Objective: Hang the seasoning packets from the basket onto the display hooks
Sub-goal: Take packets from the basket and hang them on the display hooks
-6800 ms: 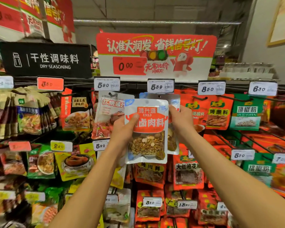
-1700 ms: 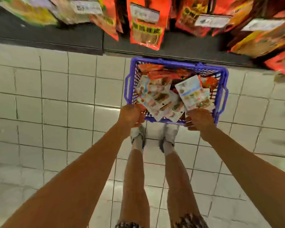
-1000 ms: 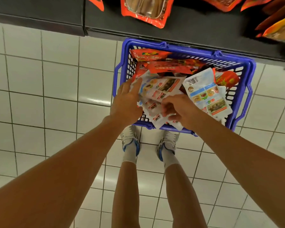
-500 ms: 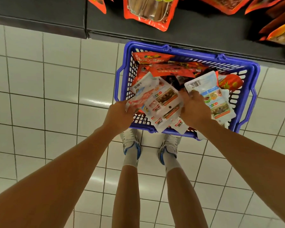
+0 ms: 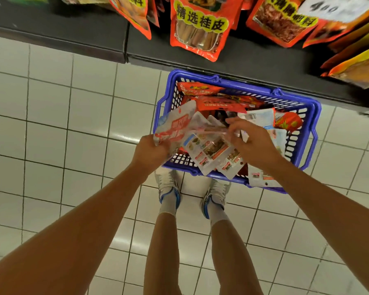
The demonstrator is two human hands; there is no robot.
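A: White tile floor (image 5: pixel 51 124) fills the left side. Just right of it the left hand (image 5: pixel 149 153) sits at the basket's eight o'clock corner, fingers curled round the bottom edge of a white-and-red packet (image 5: pixel 175 126), which looks raised off the heap.

B: And the rest of the packets?

A: Fanned out at the middle, a bunch of white packets (image 5: pixel 211 150) shows printed backs, its lower corners hanging over the near rim at six o'clock. The right hand (image 5: pixel 251 141) is on top of them, fingers bent and spread; it may be pinching a thin clear edge, but I cannot tell for certain.

B: So how far along?

A: Well short, I'd judge. The blue basket (image 5: pixel 307 107) on the floor holds plenty: red packets (image 5: pixel 222 103) piled toward twelve o'clock, more white ones at three.

B: Anything hung?

A: Orange bags (image 5: pixel 198 28) dangle at twelve o'clock above the black shelf base (image 5: pixel 73 35), but the hooks themselves are out of view. This looks like sorting and picking; lifting and hanging remain.
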